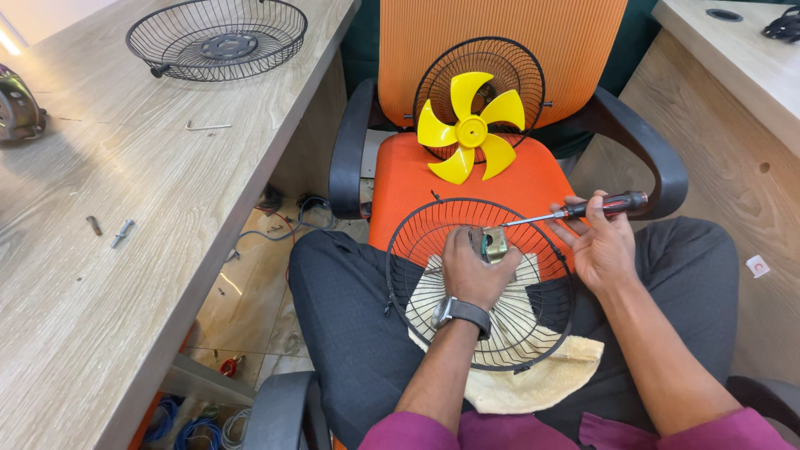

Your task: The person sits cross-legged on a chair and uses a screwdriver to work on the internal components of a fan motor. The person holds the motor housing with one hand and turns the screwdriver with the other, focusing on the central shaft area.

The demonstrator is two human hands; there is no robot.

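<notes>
A black wire fan guard rests on my lap over a cream cloth. My left hand, with a wristwatch on it, grips a small metal fan motor at the guard's centre. My right hand holds a screwdriver with a black and red handle, its tip pointing at the motor. On the orange chair in front of me a yellow fan blade leans against another black wire guard.
A wooden desk runs along my left with a third black wire guard, loose screws, a thin metal key and a dark object at its edge. Cables lie on the floor. Another desk stands at right.
</notes>
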